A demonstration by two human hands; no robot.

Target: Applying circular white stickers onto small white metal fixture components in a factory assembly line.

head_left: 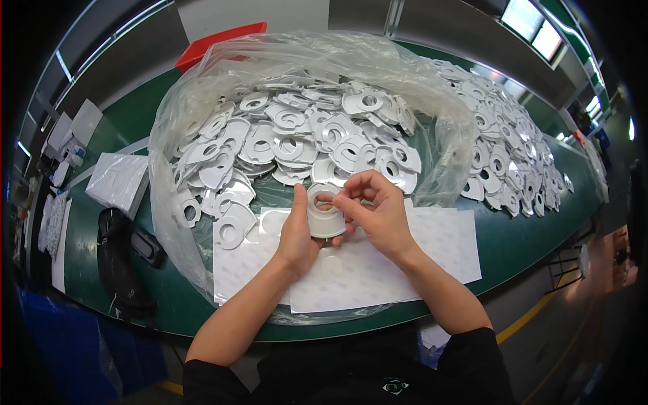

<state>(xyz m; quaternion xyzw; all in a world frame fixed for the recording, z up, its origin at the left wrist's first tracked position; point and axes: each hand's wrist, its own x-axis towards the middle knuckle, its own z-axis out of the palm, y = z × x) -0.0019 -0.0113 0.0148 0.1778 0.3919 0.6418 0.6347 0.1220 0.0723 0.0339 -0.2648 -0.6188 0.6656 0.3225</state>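
Observation:
Between my two hands is a white, flat plate with a round hole (327,223), held up over the white sheets (378,283). My left hand (295,233) grips its left side, the thumb pointing up along the edge. On the other side my right hand (379,214) pinches the plate's right edge near the hole, fingers curled. Beyond them a heap of similar holed plates (290,145) lies inside a clear plastic bag (172,128) spread wide. One more such plate (233,226) rests on the left corner of the sheets.
A second heap of plates (499,145) covers the right of the green table (520,250). At the left are a white wrapped package (118,181), a black pouch (121,270) and a small dark case (147,247). A red bin (219,42) stands behind the bag.

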